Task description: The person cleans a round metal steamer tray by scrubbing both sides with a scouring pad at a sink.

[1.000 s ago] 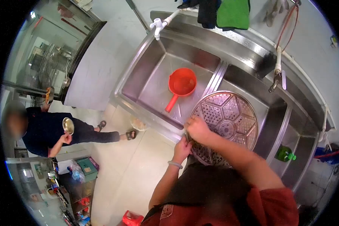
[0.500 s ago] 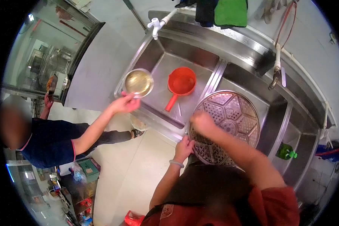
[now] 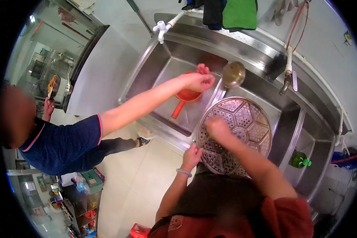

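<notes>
A round perforated metal steamer plate (image 3: 252, 115) leans over the front of the middle sink basin. My left hand (image 3: 191, 157), with a light bracelet at the wrist, is closed on its left rim. My right hand (image 3: 218, 129) is a closed fist over the plate's left half, slightly blurred. Whatever it might hold is hidden. A co-worker's hand (image 3: 201, 78) reaches across the left basin with fingers apart. Just beyond that hand, a metal bowl (image 3: 233, 74) is tilted over the divider by the back of the middle basin. I cannot tell whether it rests or is moving.
A red dipper (image 3: 180, 108) lies in the left basin, partly under the co-worker's forearm. In the right basin is a green bottle (image 3: 299, 160). Taps (image 3: 161, 29) stand behind the sinks, and cloths (image 3: 239, 14) hang above. The co-worker (image 3: 63, 146) stands at the left.
The metal bowl has gone from the co-worker's hand at the left basin's edge to the back of the middle basin. That arm now stretches further right. My hands have barely shifted.
</notes>
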Demonstrator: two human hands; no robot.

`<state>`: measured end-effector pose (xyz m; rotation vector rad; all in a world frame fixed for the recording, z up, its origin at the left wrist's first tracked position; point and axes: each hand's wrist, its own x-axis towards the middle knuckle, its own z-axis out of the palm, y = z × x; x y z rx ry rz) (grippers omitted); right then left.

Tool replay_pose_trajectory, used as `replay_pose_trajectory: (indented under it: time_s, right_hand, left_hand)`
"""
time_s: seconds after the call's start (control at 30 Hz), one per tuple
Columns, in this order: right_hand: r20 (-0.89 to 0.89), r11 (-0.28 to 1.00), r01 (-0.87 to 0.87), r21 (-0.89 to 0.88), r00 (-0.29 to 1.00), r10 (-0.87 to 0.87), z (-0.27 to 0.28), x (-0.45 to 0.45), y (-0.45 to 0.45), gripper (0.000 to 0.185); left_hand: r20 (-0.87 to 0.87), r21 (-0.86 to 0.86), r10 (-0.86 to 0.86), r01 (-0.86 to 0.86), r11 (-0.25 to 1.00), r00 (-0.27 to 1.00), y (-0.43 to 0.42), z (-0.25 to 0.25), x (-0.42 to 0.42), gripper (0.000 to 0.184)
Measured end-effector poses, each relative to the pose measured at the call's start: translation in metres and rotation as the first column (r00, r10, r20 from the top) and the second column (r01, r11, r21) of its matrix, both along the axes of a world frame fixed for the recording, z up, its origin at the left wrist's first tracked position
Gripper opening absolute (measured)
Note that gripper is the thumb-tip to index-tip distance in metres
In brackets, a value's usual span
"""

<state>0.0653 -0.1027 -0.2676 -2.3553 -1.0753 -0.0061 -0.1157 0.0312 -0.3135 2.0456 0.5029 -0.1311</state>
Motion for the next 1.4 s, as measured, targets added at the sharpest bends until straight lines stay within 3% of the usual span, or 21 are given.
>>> replay_pose_trajectory:
  time_s: [0.07, 0.13, 0.2, 0.23, 0.33, 0.4, 0.47, 0.53, 0.57, 0.67, 0.7, 0.8, 0.93, 1.0, 1.07, 1.13, 1.2, 1.23, 1.27, 1.33, 1.4]
  right_hand:
    - [0.014, 0.992, 0.121, -0.018, 0.993, -0.121, -0.007, 0.029, -0.008, 0.007]
    - [0.119, 0.977, 0.213, 0.006, 0.97, -0.212, -0.009, 0.043, -0.01, 0.008]
    - [0.048, 0.994, 0.029, -0.106, 0.999, -0.024, -0.007, 0.008, -0.002, 0.012]
    - [0.144, 0.969, -0.139, -0.204, 0.975, 0.17, -0.004, -0.012, 0.005, 0.012]
    - [0.161, 0.974, -0.225, -0.032, 0.961, 0.227, 0.009, -0.044, 0.008, 0.013]
    - [0.104, 0.994, -0.107, -0.022, 0.989, 0.109, -0.013, -0.006, 0.01, 0.013]
    - [0.073, 0.956, 0.162, -0.245, 0.986, -0.149, -0.009, 0.051, 0.006, 0.014]
    - [0.019, 0.952, 0.261, -0.159, 0.965, -0.261, -0.011, 0.08, -0.006, 0.014]
    - [0.089, 0.961, 0.251, -0.118, 0.966, -0.241, -0.013, 0.075, -0.005, 0.013]
    - [0.108, 0.95, 0.062, -0.304, 0.994, -0.031, -0.019, 0.026, 0.023, 0.013]
    - [0.186, 0.976, -0.102, -0.19, 0.973, 0.138, -0.028, 0.0, 0.03, 0.015]
    - [0.118, 0.974, -0.225, 0.011, 0.968, 0.222, 0.0, -0.025, 0.024, 0.013]
    - [0.009, 0.926, 0.271, -0.263, 0.96, -0.279, -0.026, 0.079, -0.006, 0.01]
    - [0.058, 0.944, 0.315, -0.096, 0.949, -0.311, -0.007, 0.086, -0.036, 0.008]
    - [0.036, 0.963, 0.239, -0.128, 0.971, -0.236, -0.002, 0.074, -0.047, 0.018]
    - [0.147, 0.994, 0.038, 0.098, 0.988, -0.052, -0.001, 0.04, -0.046, 0.031]
    - [0.065, 0.993, -0.088, 0.085, 0.994, 0.083, 0.006, -0.003, -0.04, 0.037]
    - [0.036, 0.981, -0.173, 0.085, 0.985, 0.17, -0.005, -0.024, -0.038, 0.037]
    - [0.012, 0.962, -0.257, 0.088, 0.966, 0.257, -0.015, -0.043, -0.035, 0.036]
    - [-0.046, 0.951, -0.29, 0.109, 0.954, 0.296, -0.006, -0.072, -0.031, 0.037]
    - [-0.031, 0.944, -0.325, 0.064, 0.944, 0.327, -0.006, -0.08, -0.028, 0.037]
  left_hand:
    - [-0.066, -0.138, 0.01, -0.019, 0.99, 0.998, -0.002, 0.021, 0.007, 0.027]
    - [-0.003, -0.062, -0.009, 0.009, 0.998, 1.0, 0.002, -0.002, 0.002, 0.028]
    - [-0.053, -0.14, 0.007, -0.014, 0.99, 0.999, 0.003, -0.007, 0.003, 0.028]
    - [-0.051, -0.144, 0.016, -0.023, 0.989, 0.999, 0.0, 0.001, 0.005, 0.028]
    - [-0.119, -0.239, 0.036, -0.064, 0.969, 0.992, 0.002, 0.024, 0.005, 0.027]
    - [-0.107, -0.263, 0.028, -0.056, 0.963, 0.994, 0.004, 0.013, 0.003, 0.027]
    - [-0.093, -0.279, 0.021, -0.047, 0.959, 0.995, 0.0, 0.01, 0.005, 0.026]
    - [-0.123, -0.154, 0.014, -0.033, 0.988, 0.992, 0.001, 0.011, 0.005, 0.026]
    - [-0.112, -0.144, 0.006, -0.023, 0.989, 0.994, 0.003, 0.006, 0.005, 0.026]
    - [-0.101, -0.182, 0.024, -0.042, 0.983, 0.995, -0.002, 0.014, 0.007, 0.026]
    - [-0.107, -0.18, 0.025, -0.044, 0.983, 0.994, -0.002, 0.011, 0.006, 0.026]
    - [-0.051, -0.282, 0.096, -0.107, 0.954, 0.994, 0.003, 0.002, 0.002, 0.025]
    - [-0.075, -0.257, 0.085, -0.102, 0.961, 0.994, -0.008, 0.018, 0.001, 0.026]
    - [-0.05, -0.272, 0.082, -0.093, 0.958, 0.995, -0.003, 0.019, -0.002, 0.027]
    - [-0.029, -0.022, 0.044, -0.044, 0.999, 0.999, -0.003, 0.0, -0.009, 0.028]
    - [-0.062, -0.074, 0.075, -0.08, 0.994, 0.995, -0.003, 0.011, -0.015, 0.03]
    - [-0.227, 0.159, -0.081, 0.119, 0.98, 0.97, 0.003, 0.047, -0.014, 0.032]
    - [-0.324, 0.368, -0.139, 0.26, 0.893, 0.936, 0.008, 0.054, -0.012, 0.035]
    - [-0.334, 0.37, -0.143, 0.269, 0.889, 0.932, 0.014, 0.061, -0.007, 0.035]
    - [-0.257, 0.561, -0.019, 0.165, 0.811, 0.966, 0.023, 0.081, 0.021, 0.033]
    - [0.044, 0.405, -0.041, 0.02, 0.914, 0.998, 0.042, 0.066, 0.05, 0.028]
